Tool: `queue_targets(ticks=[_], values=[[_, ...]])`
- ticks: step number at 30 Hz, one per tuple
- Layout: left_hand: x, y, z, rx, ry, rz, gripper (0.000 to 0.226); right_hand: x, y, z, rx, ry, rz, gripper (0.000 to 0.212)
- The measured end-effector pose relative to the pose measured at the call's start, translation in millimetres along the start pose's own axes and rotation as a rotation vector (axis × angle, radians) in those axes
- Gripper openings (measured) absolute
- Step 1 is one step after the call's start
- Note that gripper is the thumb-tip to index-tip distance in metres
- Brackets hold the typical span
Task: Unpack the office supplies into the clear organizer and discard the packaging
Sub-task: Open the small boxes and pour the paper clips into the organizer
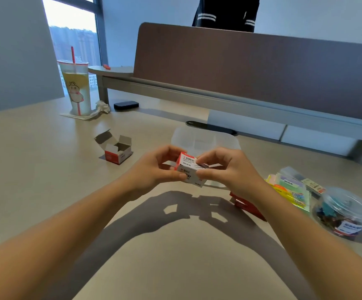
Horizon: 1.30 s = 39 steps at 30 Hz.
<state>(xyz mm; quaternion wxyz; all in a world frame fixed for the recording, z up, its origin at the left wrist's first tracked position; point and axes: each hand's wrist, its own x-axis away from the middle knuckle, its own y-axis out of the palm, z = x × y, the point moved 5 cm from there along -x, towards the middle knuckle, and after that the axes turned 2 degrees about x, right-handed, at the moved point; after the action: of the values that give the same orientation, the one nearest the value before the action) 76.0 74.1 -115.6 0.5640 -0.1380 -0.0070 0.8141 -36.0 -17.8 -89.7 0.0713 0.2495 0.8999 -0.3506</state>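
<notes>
A small red and white paper clip box (pixel 188 167) is held above the desk between both hands. My left hand (pixel 154 168) grips its left end. My right hand (pixel 223 169) pinches its right end with fingertips at the flap. Just behind the hands sits the clear organizer (pixel 204 137), its compartments partly hidden by the box and my fingers. An opened red and white box (pixel 116 149) stands on the desk to the left, flaps up.
To the right lie sticky note packs (pixel 290 189), a round clear tub of binder clips (pixel 342 211) and a red package (pixel 246 205) under my right wrist. A drink cup with straw (pixel 76 87) and a dark case (pixel 126 105) stand at back left. A person stands behind the brown divider (pixel 262 68).
</notes>
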Motion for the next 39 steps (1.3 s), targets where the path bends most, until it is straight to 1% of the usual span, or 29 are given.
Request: queue_targets(ticks=[3,6,9,11,15,19,23,25,29,34,37,39], values=[[-3.5,-10.8,2.4,-0.003,0.010,0.008,0.042,-12.6,1.3,-6.4,0.028,-0.017,-0.038,0.005],[-10.5,-23.2,5.5,0.028,0.017,0.021,0.044,-30.9,0.7,-12.3,0.079,-0.073,-0.035,0.012],[-21.0,-38.3,8.4,0.038,0.019,0.032,0.045,-51.1,1.5,-16.1,0.040,-0.104,-0.027,0.004],[-28.2,-47.4,9.7,0.055,0.012,0.042,0.044,-64.7,1.8,-16.6,0.017,-0.122,-0.006,0.008],[-38.7,-56.6,13.0,0.096,0.009,0.028,0.042,-83.9,-0.1,-17.8,-0.052,-0.139,0.126,0.015],[-45.0,-61.2,13.1,0.146,0.008,0.026,0.043,-98.2,-5.3,-15.8,-0.082,-0.089,0.294,0.020],[-53.2,-66.2,17.8,0.115,0.044,0.004,0.042,-113.3,-12.6,-13.4,-0.032,-0.059,0.387,0.023],[-59.9,-68.8,20.0,0.094,0.056,-0.007,0.041,-118.9,-15.3,-13.8,0.000,-0.064,0.386,0.024],[-76.8,-74.4,19.5,0.063,0.062,0.007,0.037,-125.9,-19.8,-13.0,-0.021,-0.069,0.358,0.022],[-93.4,-79.6,17.7,0.090,0.075,0.029,0.037,-126.8,-18.9,-9.1,0.001,-0.039,0.300,0.019],[-99.2,-78.4,18.2,0.089,0.087,0.020,0.036,-129.3,-14.8,-5.6,-0.007,0.015,0.208,0.012],[-102.2,-76.2,18.3,0.090,0.089,0.006,0.035,-130.7,-15.3,-3.4,-0.045,0.052,0.178,0.005]])
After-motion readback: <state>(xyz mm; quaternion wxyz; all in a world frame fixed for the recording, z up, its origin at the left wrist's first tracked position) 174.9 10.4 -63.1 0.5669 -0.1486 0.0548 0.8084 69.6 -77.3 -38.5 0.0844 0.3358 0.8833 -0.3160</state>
